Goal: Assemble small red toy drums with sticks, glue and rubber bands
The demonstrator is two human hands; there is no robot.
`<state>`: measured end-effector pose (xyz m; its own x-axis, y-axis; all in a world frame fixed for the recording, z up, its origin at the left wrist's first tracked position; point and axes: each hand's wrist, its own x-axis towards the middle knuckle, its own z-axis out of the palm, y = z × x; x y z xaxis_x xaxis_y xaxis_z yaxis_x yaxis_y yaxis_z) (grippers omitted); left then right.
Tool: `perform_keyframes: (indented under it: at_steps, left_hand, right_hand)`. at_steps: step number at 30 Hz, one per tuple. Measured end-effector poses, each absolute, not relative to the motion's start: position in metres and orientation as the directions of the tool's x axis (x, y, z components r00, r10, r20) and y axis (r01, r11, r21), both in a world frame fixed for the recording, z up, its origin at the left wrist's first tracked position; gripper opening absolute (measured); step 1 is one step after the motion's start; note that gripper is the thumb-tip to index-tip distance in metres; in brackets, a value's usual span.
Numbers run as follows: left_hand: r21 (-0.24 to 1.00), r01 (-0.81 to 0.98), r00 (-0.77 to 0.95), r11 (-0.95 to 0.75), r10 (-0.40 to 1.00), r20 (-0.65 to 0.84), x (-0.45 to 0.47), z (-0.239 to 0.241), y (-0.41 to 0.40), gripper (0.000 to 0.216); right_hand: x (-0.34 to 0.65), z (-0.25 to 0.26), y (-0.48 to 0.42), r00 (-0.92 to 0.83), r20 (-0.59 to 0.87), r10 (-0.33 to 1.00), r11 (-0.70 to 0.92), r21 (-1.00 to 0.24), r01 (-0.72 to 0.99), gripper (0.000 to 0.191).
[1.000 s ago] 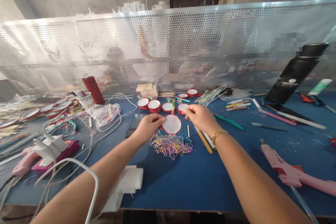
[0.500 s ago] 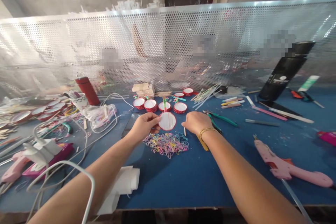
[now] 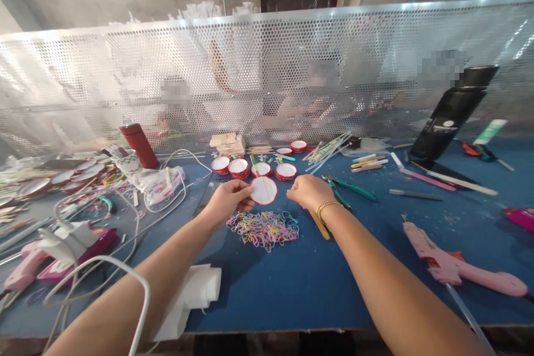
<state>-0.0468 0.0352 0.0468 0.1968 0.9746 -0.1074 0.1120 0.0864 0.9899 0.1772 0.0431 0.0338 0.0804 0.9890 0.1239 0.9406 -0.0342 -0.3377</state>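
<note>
My left hand [image 3: 228, 198] pinches the left rim of a small round drum [image 3: 263, 191] with a white face and red edge, held just above the blue table [image 3: 292, 283]. A coloured stick [image 3: 252, 162] rises from the drum's top. My right hand [image 3: 306, 192], with a gold bracelet on the wrist, is closed in a pinch just right of the drum; what its fingers hold is too small to name. A heap of coloured rubber bands [image 3: 263, 228] lies right below both hands.
A row of finished red-rimmed drums [image 3: 240, 168] stands behind the hands. Green-handled pliers [image 3: 350, 189], a pink glue gun [image 3: 454, 264], a red flask [image 3: 139, 146], a black bottle [image 3: 453, 114], white cables [image 3: 104, 267] and foam pieces [image 3: 196, 295] surround them. A perforated metal screen [image 3: 267, 72] closes the back, with people behind it.
My right hand has come down from the drum's upper right to beside its right edge and drawn closer to me. The drum's stick has tilted slightly left.
</note>
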Motion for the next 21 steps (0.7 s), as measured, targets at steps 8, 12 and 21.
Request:
perform_keyframes:
  at_steps: [8,12,21]
  left_hand:
    - [0.968,0.201,0.193,0.153,0.962,-0.193,-0.046,0.038,0.040,0.020]
    - [0.963,0.210,0.201,0.169,0.956,-0.212,-0.046,0.034,0.044,0.019]
    - [0.957,0.224,0.161,0.183,0.962,-0.221,-0.044,0.030,0.049,0.017]
  right_hand:
    - [0.180,0.035,0.046,0.128,0.244,0.961,0.180,-0.908,0.378,0.028]
    - [0.172,0.038,0.043,0.086,0.251,0.964,0.233,-0.957,0.174,0.026]
    - [0.167,0.042,0.039,0.105,0.237,0.966,0.225,-0.968,0.115,0.025]
